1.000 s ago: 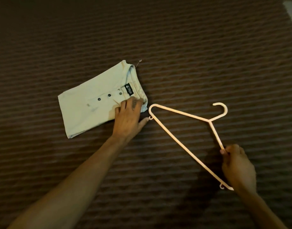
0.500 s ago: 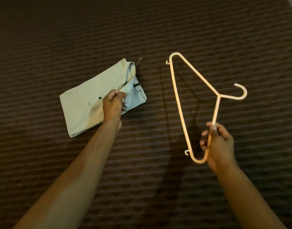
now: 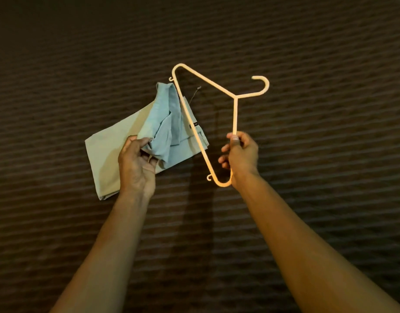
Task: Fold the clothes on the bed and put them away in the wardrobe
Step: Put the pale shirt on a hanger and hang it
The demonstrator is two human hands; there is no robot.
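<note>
Folded pale green shirt [image 3: 117, 152] lies on the dark ribbed bedspread [image 3: 307, 154], long axis slanted, the collar end pointing up and away from the person and the folded bottom edge toward the lower left. Left hand [image 3: 138, 164] grips the shirt at its near collar edge, fingers curled into the cloth, lifting a bunched flap so the bluer inner side shows. A small dark label [image 3: 193, 125] sits near the collar; its writing is too small to read. A thin dark thread or tag string [image 3: 194, 94] sticks out just beyond the collar. Right of the shirt, the right hand [image 3: 239, 154] holds a cream plastic hanger [image 3: 195, 132] by one shoulder arm, fingers wrapped round it. The hanger is raised over the shirt, its bottom bar crossing the collar end, its hook [image 3: 261, 85] pointing right, away from the shirt.
</note>
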